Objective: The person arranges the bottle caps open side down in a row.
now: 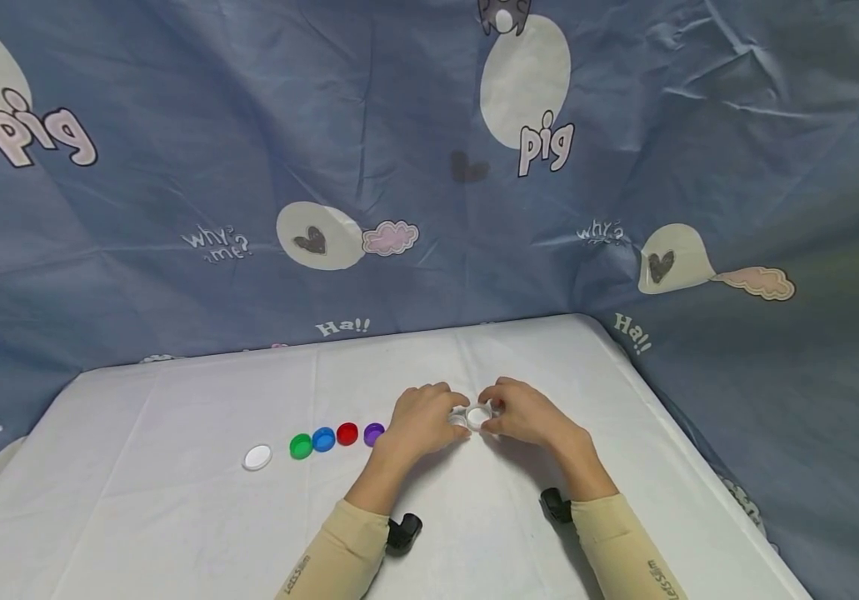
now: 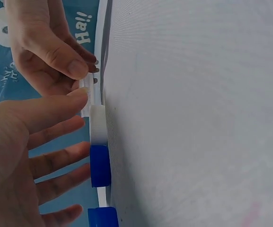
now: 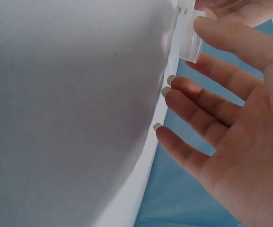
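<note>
- Left hand [image 1: 423, 417] pinched one white cap [image 1: 457, 421] between thumb and index finger, other fingers spread.
- Right hand [image 1: 530, 414] pinched a second white cap [image 1: 478, 417] just beside it, remaining fingers extended.

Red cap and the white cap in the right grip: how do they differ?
Colour: the red cap is red, the white cap white. Handling: the red cap lies untouched on the white cloth, while the white cap is pinched by the right grip. Place: the red cap sits between the blue cap and the purple cap; the white cap is between the two hands. Both look round.
</note>
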The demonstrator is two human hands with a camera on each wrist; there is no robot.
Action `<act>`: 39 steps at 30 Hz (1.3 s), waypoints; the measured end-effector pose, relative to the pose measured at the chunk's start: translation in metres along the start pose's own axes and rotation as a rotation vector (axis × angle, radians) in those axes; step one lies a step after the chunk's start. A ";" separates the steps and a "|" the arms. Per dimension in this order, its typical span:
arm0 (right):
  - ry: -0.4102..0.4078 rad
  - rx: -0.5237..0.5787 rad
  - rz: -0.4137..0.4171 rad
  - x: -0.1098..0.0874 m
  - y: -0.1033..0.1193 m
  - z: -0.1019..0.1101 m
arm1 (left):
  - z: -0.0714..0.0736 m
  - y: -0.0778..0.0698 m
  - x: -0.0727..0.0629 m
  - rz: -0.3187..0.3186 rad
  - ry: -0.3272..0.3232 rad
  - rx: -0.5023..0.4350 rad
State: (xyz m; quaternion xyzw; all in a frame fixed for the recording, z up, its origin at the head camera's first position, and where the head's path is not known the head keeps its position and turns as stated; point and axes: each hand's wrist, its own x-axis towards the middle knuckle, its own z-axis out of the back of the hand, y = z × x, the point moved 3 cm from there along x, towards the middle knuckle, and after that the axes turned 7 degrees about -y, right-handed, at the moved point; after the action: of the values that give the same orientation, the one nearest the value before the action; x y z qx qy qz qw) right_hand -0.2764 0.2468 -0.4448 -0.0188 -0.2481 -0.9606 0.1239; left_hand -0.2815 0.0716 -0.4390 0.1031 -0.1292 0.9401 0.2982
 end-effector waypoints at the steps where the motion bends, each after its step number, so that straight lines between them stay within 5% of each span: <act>1: 0.000 0.008 0.001 0.000 0.000 0.001 | 0.000 0.000 0.000 -0.006 -0.006 0.000; 16: 0.015 0.181 0.020 0.001 -0.001 0.008 | 0.003 -0.001 0.003 -0.042 -0.114 -0.016; 31: 0.091 0.268 -0.024 -0.001 -0.004 0.010 | 0.003 0.001 0.003 -0.018 -0.138 -0.054; 39: 0.020 0.261 0.008 -0.001 -0.006 0.010 | 0.004 0.004 0.003 0.033 -0.131 -0.074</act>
State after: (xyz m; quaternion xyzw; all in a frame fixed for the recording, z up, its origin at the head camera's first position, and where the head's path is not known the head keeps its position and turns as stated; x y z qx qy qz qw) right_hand -0.2773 0.2563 -0.4389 0.0059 -0.3698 -0.9198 0.1313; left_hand -0.2855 0.0688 -0.4357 0.1511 -0.1848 0.9308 0.2769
